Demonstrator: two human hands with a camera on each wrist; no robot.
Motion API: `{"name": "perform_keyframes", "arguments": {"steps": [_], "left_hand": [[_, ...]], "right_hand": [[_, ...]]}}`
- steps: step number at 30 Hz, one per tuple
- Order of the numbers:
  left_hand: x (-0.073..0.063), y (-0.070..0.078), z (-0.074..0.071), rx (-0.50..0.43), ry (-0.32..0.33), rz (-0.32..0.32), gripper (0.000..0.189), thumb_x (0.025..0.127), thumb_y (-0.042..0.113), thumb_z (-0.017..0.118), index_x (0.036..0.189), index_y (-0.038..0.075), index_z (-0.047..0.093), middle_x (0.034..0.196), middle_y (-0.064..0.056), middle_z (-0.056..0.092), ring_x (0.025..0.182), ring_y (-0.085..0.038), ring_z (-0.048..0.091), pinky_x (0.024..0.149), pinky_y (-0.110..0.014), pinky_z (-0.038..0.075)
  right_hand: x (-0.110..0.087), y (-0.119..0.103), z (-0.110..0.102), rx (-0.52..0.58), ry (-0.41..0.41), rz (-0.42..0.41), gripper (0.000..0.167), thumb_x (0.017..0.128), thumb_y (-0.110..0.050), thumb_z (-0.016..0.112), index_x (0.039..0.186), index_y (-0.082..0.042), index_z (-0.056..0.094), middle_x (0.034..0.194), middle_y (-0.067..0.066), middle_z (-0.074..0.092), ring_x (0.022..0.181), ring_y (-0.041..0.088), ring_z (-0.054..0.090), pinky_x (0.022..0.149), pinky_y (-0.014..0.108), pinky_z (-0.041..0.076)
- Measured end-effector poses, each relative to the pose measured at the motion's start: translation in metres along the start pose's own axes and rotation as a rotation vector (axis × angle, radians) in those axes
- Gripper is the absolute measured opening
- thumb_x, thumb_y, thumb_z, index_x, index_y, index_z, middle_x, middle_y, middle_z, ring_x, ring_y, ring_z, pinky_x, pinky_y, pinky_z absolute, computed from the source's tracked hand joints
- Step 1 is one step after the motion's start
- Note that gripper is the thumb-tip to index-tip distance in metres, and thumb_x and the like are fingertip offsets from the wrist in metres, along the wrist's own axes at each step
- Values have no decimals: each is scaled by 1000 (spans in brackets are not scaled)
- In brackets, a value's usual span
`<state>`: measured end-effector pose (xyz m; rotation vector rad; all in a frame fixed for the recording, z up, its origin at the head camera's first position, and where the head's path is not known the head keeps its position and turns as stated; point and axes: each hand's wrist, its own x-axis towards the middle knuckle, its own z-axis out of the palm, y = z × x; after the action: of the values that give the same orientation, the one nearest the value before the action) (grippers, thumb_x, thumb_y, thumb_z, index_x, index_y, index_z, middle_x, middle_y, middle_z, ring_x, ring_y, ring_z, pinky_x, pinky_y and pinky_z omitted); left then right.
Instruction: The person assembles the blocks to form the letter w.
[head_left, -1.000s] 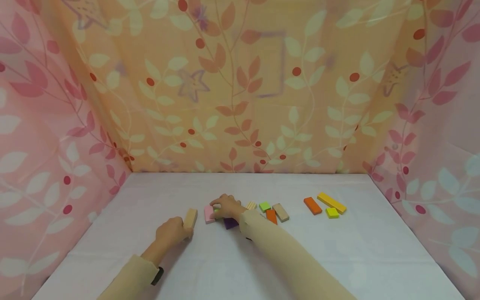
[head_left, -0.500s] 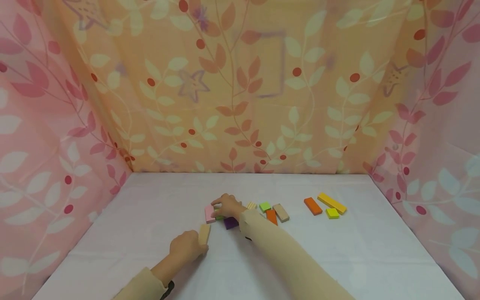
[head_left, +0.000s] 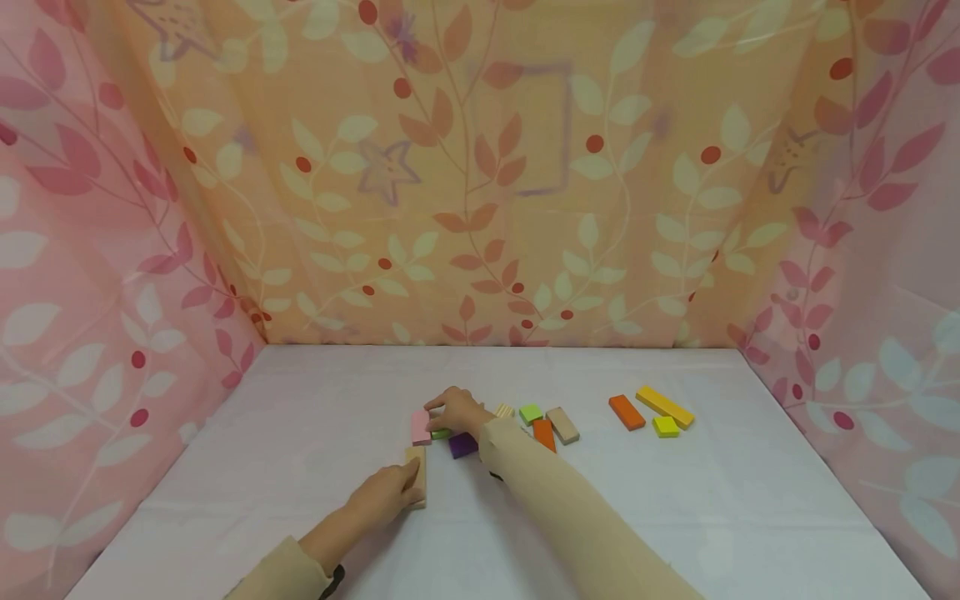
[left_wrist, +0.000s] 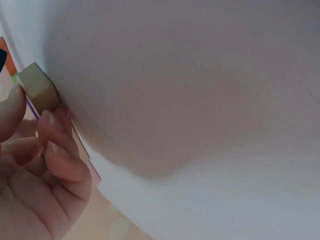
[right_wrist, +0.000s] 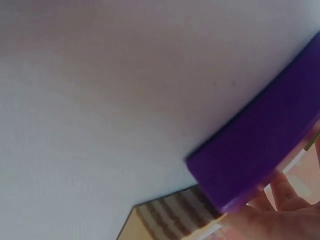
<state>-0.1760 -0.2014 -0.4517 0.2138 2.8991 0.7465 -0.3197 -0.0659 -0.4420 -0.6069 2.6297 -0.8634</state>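
My left hand (head_left: 382, 496) holds a long plain wooden block (head_left: 422, 480), index finger along its top. The block lies just in front of the pink block (head_left: 421, 427), roughly in line with it. In the left wrist view, thumb and fingers pinch the wooden block (left_wrist: 37, 86) near its end. My right hand (head_left: 459, 410) reaches over a green block (head_left: 441, 434), its thumb and index finger right at the pink block's edge; I cannot tell whether it grips either. A purple block (right_wrist: 260, 130) sits under the right hand, beside a striped block (right_wrist: 175, 212).
Right of the right hand lie a lime block (head_left: 531, 413), an orange block (head_left: 543, 435) and a greyish wooden block (head_left: 562, 425). Farther right are another orange block (head_left: 626, 412), a long yellow block (head_left: 665, 407) and a small yellow-green block (head_left: 665, 427). Patterned cloth walls (head_left: 480, 208) enclose the table.
My left hand has brought the wooden block rightward and nearer to me, turning it to line up below the pink block. The right hand stays nearly where it was.
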Motion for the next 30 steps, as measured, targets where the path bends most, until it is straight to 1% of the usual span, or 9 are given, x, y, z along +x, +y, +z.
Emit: {"name": "perform_keyframes", "arguments": {"steps": [3,9,12,14,17,18,20,23,30], "left_hand": [[1,4,3,33,7,5,60,89,24,69,135,-10,50,121,-29,60,112,-44,57,90,-55,45],[0,11,5,164,59,-3,62,86,34,71,134,-2,55,115,-24,66,100,-42,64,74,-53,51],[1,11,6,208,77,-28,62,85,39,71,133,2,58,112,-21,68,92,-40,66,65,-50,51],[2,12,6,229,85,-42,62,84,41,71,132,4,59,106,-20,69,83,-36,67,60,-47,50],[4,14,6,247,93,-69,62,83,44,71,131,6,61,99,-19,71,72,-28,65,55,-43,48],[4,15,6,255,97,-75,62,83,45,71,131,7,61,96,-19,71,70,-26,63,54,-42,47],[5,16,6,264,104,-86,63,81,46,72,130,8,62,94,-18,71,68,-24,61,53,-41,46],[6,17,5,279,113,-101,63,80,48,73,129,10,64,91,-17,71,68,-24,62,52,-40,45],[6,20,2,286,91,-123,64,79,48,73,131,12,63,79,-13,68,60,-18,50,50,-37,44]], "right_hand": [[2,1,0,-3,-7,4,38,83,-26,78,120,-21,72,138,10,54,132,32,42,103,69,21],[8,1,2,-8,-26,10,37,82,-27,80,118,-23,72,137,8,54,132,31,42,103,70,20],[11,3,2,-14,-27,7,37,80,-28,81,116,-25,73,135,8,56,130,33,44,101,71,22],[12,3,2,-6,-25,8,36,79,-28,82,115,-26,74,134,8,57,129,34,45,100,73,22],[11,2,1,4,-19,0,37,79,-27,83,115,-25,74,134,8,58,130,35,44,100,74,19],[10,2,0,12,-25,11,37,81,-26,81,117,-24,73,136,7,56,132,35,42,102,72,17],[8,1,0,12,-23,6,38,81,-26,81,118,-23,72,137,7,55,132,34,41,102,72,17],[6,0,0,-8,-24,3,38,83,-27,79,120,-23,71,137,8,54,133,34,41,102,72,18],[0,-2,-2,-56,-53,11,39,87,-30,75,125,-26,69,139,8,52,134,31,39,106,67,20]]}}
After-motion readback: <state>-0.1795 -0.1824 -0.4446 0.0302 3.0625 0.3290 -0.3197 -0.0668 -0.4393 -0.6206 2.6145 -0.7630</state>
